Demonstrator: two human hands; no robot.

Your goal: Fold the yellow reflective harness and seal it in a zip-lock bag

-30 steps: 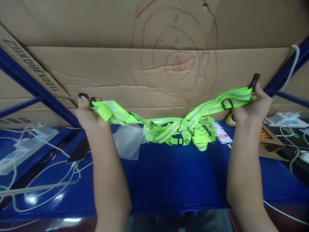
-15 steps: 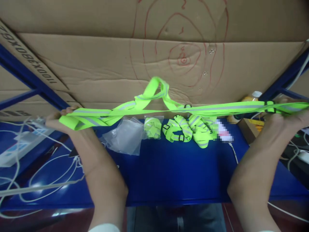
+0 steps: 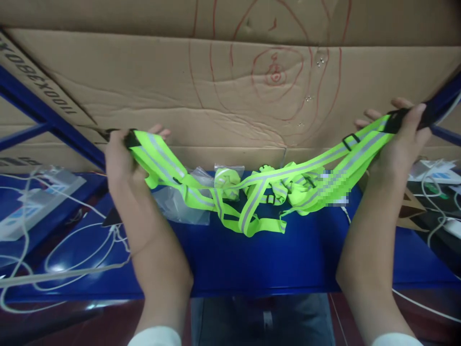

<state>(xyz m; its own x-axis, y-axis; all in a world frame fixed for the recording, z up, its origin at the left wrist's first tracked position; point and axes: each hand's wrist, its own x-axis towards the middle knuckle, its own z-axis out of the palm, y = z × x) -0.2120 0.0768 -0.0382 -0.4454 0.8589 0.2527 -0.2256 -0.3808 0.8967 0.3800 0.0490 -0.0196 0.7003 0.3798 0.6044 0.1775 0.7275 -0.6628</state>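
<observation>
A neon-yellow reflective harness (image 3: 248, 218) with grey stripes hangs slack between my raised hands, its middle sagging over the blue shelf. My left hand (image 3: 124, 154) is closed around one end, near a black piece. At the other end, my right hand (image 3: 403, 139) grips black parts between thumb and palm, some fingers stretched out; a black buckle (image 3: 350, 142) sits on the strap nearby. Behind the straps lie clear plastic bags (image 3: 176, 206), a bagged folded harness (image 3: 227, 182) and more bundled neon straps (image 3: 300, 192), partly covered by the held one.
A cardboard wall (image 3: 144, 81) with red target rings stands behind the blue shelf (image 3: 252, 269). White cables (image 3: 72, 240) and a power strip (image 3: 39, 206) lie on the left. On the right are an open cardboard box (image 3: 412, 209) and more cables. Blue frame bars (image 3: 54, 127) slant at the sides.
The harness was stretched nearly straight; now it droops in the middle with its straps spread. Both hands have risen, and the black end parts show at my hands.
</observation>
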